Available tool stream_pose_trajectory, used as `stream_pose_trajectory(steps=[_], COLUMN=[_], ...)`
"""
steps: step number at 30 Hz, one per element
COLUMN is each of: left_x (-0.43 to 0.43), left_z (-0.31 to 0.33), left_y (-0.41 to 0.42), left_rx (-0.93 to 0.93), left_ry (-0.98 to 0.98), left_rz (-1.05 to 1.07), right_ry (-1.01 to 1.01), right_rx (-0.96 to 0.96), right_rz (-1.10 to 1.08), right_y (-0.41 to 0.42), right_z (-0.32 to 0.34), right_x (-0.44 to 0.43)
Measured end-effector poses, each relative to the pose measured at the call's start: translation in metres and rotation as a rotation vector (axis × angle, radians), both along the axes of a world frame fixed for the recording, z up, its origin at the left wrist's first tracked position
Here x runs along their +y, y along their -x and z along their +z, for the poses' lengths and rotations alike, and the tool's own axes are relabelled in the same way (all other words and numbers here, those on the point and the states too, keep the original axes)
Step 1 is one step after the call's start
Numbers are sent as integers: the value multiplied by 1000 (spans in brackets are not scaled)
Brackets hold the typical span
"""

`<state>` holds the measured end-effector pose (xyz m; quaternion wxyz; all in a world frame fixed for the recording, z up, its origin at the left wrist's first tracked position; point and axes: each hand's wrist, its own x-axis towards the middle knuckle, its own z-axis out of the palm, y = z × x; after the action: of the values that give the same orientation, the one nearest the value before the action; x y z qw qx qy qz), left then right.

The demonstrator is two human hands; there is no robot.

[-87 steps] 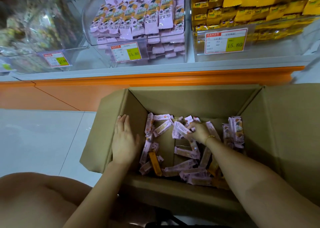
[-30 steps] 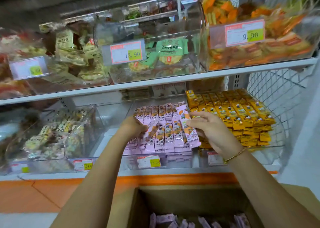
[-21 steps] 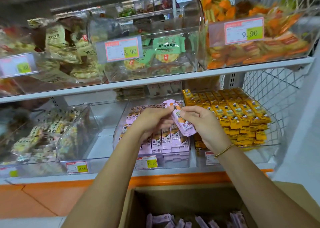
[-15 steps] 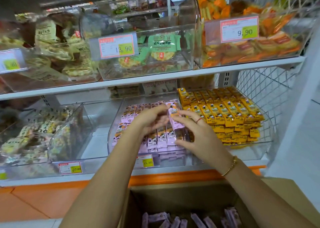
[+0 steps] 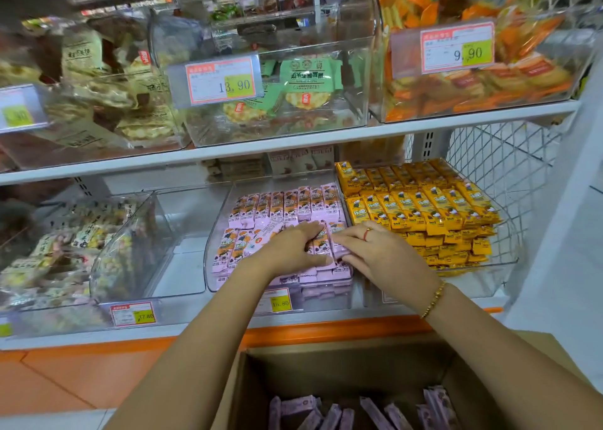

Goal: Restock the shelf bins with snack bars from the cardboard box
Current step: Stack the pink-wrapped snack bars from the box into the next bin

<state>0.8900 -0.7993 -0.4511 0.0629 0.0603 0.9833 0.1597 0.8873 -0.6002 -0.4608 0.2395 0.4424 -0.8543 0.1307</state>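
Pink snack bars (image 5: 287, 207) sit in two rows in the clear bin (image 5: 211, 256); half a second ago one bar was pinched in the air above that bin between both hands, now it is down in the front row, toward the bin's right wall; reads as placed, just being squared up with its neighbours. Left hand (image 5: 287, 250) lies palm-down on the front row, fingers bent over the bar tops, thumb out; can't tell if it pinches a bar or only presses. Right hand (image 5: 385, 253) has fingers straight, tips touching the row's right end; nothing clamped. New bar sits between the two sets of fingertips. Loose bars (image 5: 326, 413) lie in the cardboard box (image 5: 326, 364) below the bin; my read: restock not done, box is next.
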Motion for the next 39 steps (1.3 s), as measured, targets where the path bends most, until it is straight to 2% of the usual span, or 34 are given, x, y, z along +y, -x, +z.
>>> stream_pose_trajectory(steps=[3, 7, 9, 12, 14, 16, 20, 22, 25, 27, 29, 30, 32, 39], left_x=[-2, 3, 2, -9, -23, -36, -50, -54, -62, -63, -61, -60, -58, -86], left_z=[1, 7, 9, 12, 13, 12, 16, 20, 20, 18, 17, 17, 17, 20], left_y=[-2, -8, -13, -27, -36, -42, -48, -48, -47, -48, -48, -49, -50, -56], left_rx=[22, 14, 148, 402, 376, 276, 212, 187, 137, 128, 158, 183, 233, 300], left_ry=[36, 64, 50, 33, 117, 144, -38, -169, -584, -835, -972, -1004, -1020, -963], left_rz=[-2, -4, 27, 205, 365, 452, 506, 556, 650, 667, 663, 656, 618, 545], right_ry=[-169, -295, -303, -317, -299, -251, -125, -9, 302, 466, 624, 668, 709, 734], right_rx=[36, -61, -104, -162, -190, -216, -260, -342, -611, -918, -1283, -1393, -1477, -1504], right_rz=[-112, -159, -150, -156, -167, -182, -142, -104, -91, -67, 6, 31, 60, 149], right_y=[1, 7, 8, 9, 10, 8, 7, 7, 13, 19, 22, 23, 26, 55], right_z=[4, 6, 7, 10, 11, 14, 19, 24, 27, 27, 27, 27, 28, 40], right_x=[-13, -20, -17, -13, -15, -18, -32, -44, -69, -85, -100, -107, -120, -147])
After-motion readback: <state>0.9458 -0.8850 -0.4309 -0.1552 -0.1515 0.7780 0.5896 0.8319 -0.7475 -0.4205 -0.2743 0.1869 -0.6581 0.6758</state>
